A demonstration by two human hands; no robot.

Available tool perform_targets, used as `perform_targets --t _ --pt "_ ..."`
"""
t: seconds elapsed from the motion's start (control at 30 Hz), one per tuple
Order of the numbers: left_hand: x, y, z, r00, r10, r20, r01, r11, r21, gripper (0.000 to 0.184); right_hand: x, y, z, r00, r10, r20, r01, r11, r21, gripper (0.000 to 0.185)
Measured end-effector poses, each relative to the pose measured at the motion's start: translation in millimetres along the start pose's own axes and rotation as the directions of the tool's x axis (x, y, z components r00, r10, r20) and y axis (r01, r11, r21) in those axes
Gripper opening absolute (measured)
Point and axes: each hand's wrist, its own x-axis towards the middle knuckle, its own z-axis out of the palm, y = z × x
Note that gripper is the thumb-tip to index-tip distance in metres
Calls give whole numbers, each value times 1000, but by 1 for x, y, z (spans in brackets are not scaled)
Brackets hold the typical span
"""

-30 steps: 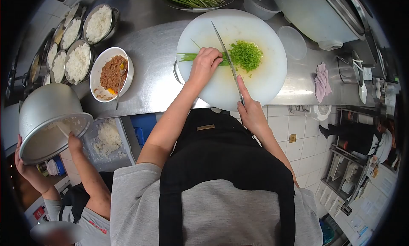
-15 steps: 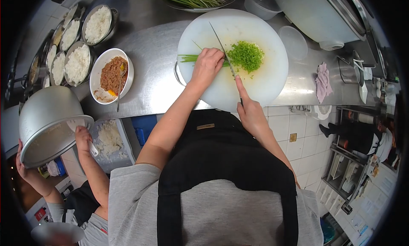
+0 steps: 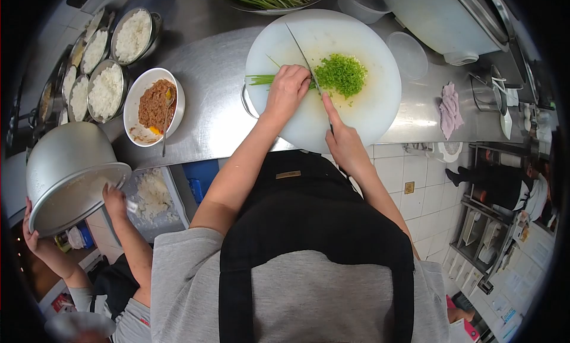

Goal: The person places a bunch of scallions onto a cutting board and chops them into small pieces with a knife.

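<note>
Presses thin, straight green stalks onto the round white plastic cutting board, left of the finely chopped green heap, under the left hand with fingers together; grips a long, narrow steel knife in the right hand. Expect light, bendy, easily bruised, perhaps slippery stalks: best pinned from above, just left of the blade, with fingertips tucked.

Left hand steadies green stalks, right hand grips a knife
</note>
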Motion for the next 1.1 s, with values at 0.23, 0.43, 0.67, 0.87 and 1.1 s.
perform_targets --t 0.23,0.43,0.67,0.87,1.1 --pt "2 2 -2 1000 -24 4 24 1000 -11 13 -14 -10 -8 1000 11 20 -11 1000 18 78" --pt "0 2 -2 1000 -22 -4 22 1000 -8 12 14 -4 -1 994 90 61 -94 994 60 78" --pt "1 14 1 997 -64 36 61 995 73 26 2 -17 -34 973 205 107 -231 883 408 77" --pt "4 18 -8 988 -110 106 92 983 161 40 -11 -18 -38 956 258 138 -290 895 338 78" --pt "2 5 -22 981 -45 189 36 998 47 40 -20 -1 -17 987 141 81 -154 969 194 80"
